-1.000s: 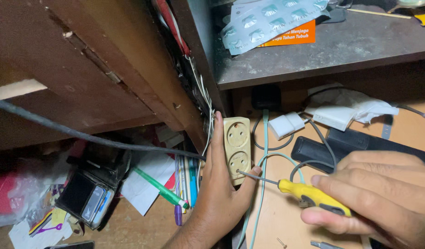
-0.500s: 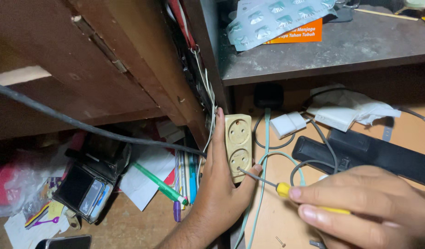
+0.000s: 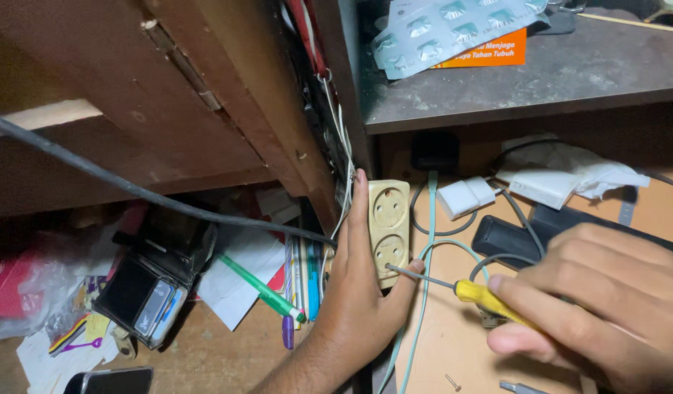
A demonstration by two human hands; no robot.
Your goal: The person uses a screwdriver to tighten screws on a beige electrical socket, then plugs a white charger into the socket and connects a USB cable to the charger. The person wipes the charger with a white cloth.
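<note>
My left hand (image 3: 362,292) grips a cream double wall socket (image 3: 389,228) and presses it upright against the edge of a brown wooden panel (image 3: 227,109). The thumb sits under the socket's lower outlet. My right hand (image 3: 592,306) holds a yellow-handled screwdriver (image 3: 482,298). Its thin metal shaft points left, and the tip rests at the lower outlet of the socket, right beside my left thumb.
A pale green cable (image 3: 428,277) and grey cables run down past the socket. A white adapter (image 3: 464,197), black power strip (image 3: 511,237), crumpled paper (image 3: 570,171), blister packs (image 3: 453,29) on a shelf, pens (image 3: 263,288), a wallet (image 3: 150,295) and a loose screw (image 3: 451,381) lie around.
My right hand slid right and lower, covering more of the screwdriver handle. The tip stays at the lower outlet. My left hand keeps its hold on the socket.
</note>
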